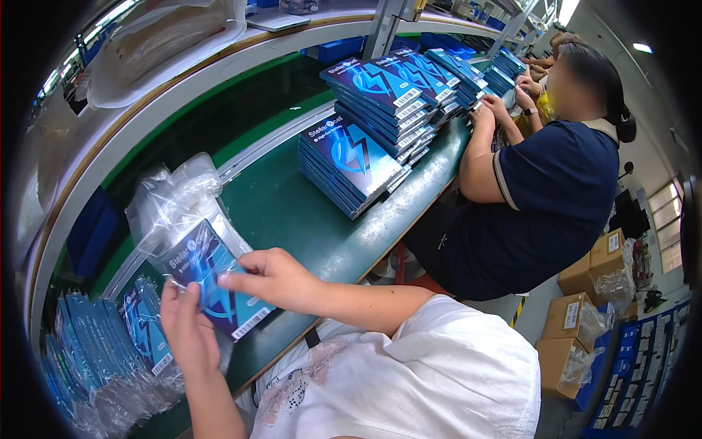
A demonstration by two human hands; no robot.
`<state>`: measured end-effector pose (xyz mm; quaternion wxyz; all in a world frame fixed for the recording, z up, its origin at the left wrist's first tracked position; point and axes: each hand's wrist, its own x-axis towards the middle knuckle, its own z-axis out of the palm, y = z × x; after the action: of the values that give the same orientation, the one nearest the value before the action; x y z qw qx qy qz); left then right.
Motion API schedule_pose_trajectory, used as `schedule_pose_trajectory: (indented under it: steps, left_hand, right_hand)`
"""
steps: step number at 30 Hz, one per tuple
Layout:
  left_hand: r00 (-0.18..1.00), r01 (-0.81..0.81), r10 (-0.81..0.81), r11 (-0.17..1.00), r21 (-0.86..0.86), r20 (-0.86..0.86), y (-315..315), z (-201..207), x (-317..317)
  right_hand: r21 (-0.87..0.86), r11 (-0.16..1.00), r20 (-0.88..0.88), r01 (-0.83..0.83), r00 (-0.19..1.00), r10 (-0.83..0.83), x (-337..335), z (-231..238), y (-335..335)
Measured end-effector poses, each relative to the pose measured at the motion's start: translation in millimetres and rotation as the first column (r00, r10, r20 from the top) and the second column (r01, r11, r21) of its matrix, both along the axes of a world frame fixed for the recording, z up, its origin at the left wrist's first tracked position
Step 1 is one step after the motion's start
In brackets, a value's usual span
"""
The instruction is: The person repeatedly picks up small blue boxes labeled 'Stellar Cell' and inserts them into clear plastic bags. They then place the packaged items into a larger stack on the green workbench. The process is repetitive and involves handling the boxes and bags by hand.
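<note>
A flat dark-blue box (227,311) with a light-blue lightning design is tilted in front of me between both hands. My left hand (189,322) grips its left edge, with the thumb on the front. My right hand (278,282) pinches the right side, the thumb lying across the face and the other fingers curled at the edge. Clear plastic film shows around the box's upper left; how far it covers the box I cannot tell. Just beyond lies a pile of clear plastic bags (183,192) on the green worktable (267,186).
Stacks of matching blue boxes (351,157) stand along the table to the right. Several plastic-wrapped boxes (91,336) stand upright at lower left. A co-worker in a dark shirt (556,197) sits close on my right. A shelf edge (292,38) runs along the back; cartons (563,344) stand behind.
</note>
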<state>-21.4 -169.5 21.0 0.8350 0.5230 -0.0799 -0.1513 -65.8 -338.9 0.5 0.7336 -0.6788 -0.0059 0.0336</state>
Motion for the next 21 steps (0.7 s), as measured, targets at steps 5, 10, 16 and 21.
schedule_pose_trajectory:
  steps: [5,10,16,21]
  left_hand:
    - [0.998,0.041,-0.043,0.998,-0.039,-0.04,8,16,-2]
    - [0.954,0.298,-0.296,0.954,0.024,-0.043,-2,20,-24]
    - [0.864,0.371,-0.435,0.89,-0.264,-0.253,4,19,-22]
    - [0.995,0.078,-0.073,0.993,0.084,-0.064,43,-8,-24]
  right_hand:
    - [-0.234,0.967,0.217,-0.102,0.964,0.155,-1,31,-14]
    - [-0.102,0.805,0.852,0.584,0.469,-0.232,1,29,-9]
    - [-0.184,0.936,0.836,0.3,0.548,-0.011,-4,30,15]
    - [-0.249,0.969,0.871,0.001,0.438,0.223,-7,28,38]
